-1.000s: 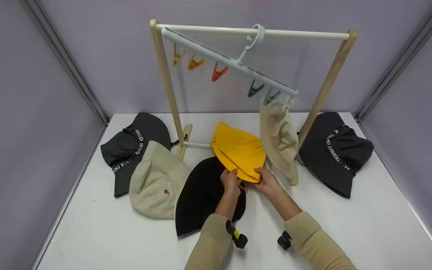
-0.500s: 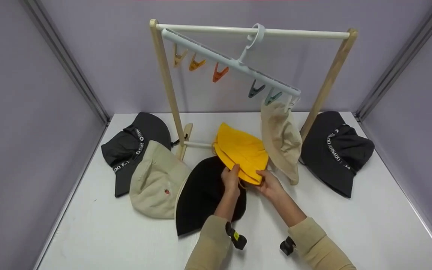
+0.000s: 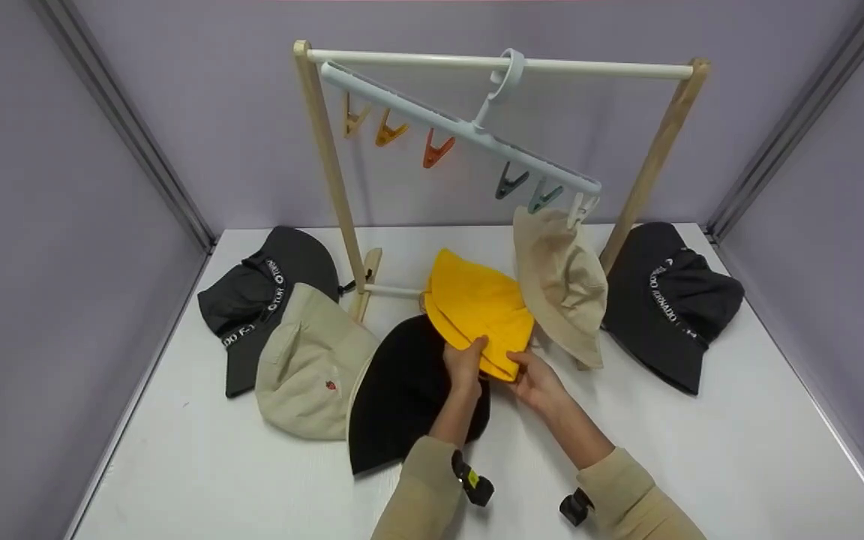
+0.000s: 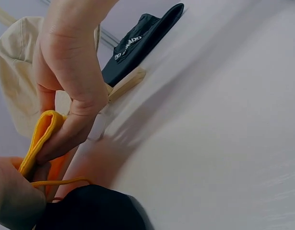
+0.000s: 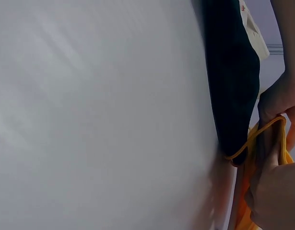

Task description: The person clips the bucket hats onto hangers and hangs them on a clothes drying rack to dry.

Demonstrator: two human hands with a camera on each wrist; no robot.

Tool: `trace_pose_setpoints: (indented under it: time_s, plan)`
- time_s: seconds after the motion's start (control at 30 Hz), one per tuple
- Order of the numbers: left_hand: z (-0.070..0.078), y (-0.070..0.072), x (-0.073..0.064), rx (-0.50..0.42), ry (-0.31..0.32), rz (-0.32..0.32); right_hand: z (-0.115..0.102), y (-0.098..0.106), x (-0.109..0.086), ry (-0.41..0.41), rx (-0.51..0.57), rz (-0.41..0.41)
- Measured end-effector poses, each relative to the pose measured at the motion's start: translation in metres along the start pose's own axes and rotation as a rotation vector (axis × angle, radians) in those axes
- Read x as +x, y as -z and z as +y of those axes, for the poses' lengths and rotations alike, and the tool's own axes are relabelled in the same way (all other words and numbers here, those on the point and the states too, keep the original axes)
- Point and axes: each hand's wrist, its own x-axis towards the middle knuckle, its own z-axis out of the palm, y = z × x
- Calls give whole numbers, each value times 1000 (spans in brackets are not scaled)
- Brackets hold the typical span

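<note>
A yellow bucket hat (image 3: 477, 300), folded flat, is held up between both hands in the middle of the head view. My left hand (image 3: 463, 365) pinches its near edge, thumb on top. To the right, my right hand (image 3: 538, 381) grips the near corner between thumb and fingers. The left wrist view shows the doubled yellow edge (image 4: 44, 132) between the hands, and a thin yellow cord (image 4: 63, 182) hanging from it. Under the left forearm lies a black bucket hat (image 3: 409, 394). A beige bucket hat (image 3: 563, 285) hangs just right of the yellow one.
A wooden rack (image 3: 331, 165) carries a pale blue clip hanger (image 3: 402, 101), tilted down to the right. Several coloured clips hang from it, including an orange clip (image 3: 438, 148). On the table lie a cream hat (image 3: 316, 367), a dark cap (image 3: 252, 292) and a dark bucket hat (image 3: 672, 300).
The yellow hat has come slightly nearer to me. My left thumb has shifted right along its edge, and my right hand has moved a little down. The hanging beige hat has turned slightly.
</note>
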Motion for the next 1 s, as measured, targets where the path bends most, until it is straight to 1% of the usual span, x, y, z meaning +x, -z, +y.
trace_pose_setpoints:
  time_s: [0.13, 0.27, 0.33, 0.47, 0.53, 0.63, 0.8, 1.0]
  plan:
    - [-2, 1, -3, 5, -24, 8, 3, 2, -4, -3, -15, -7]
    - [-2, 2, -9, 18, -21, 23, 4, 4, -7, -17, -24, 18]
    - [-2, 3, -11, 23, -12, 34, 4, 5, -7, -10, -52, 35]
    - [0, 6, -16, 31, 18, 42, 5, 7, -7, 44, -156, 33]
    - [0, 8, -18, 34, 29, 41, 5, 8, -6, 84, -214, 14]
    - [0, 12, -19, 38, 34, 37, 5, 9, -6, 127, -260, -16]
    - [-2, 18, -24, 31, 2, 16, 6, 10, -7, 151, -275, -48]
    - [1, 21, -32, 62, -69, 9, 5, 9, -10, 163, -314, -69]
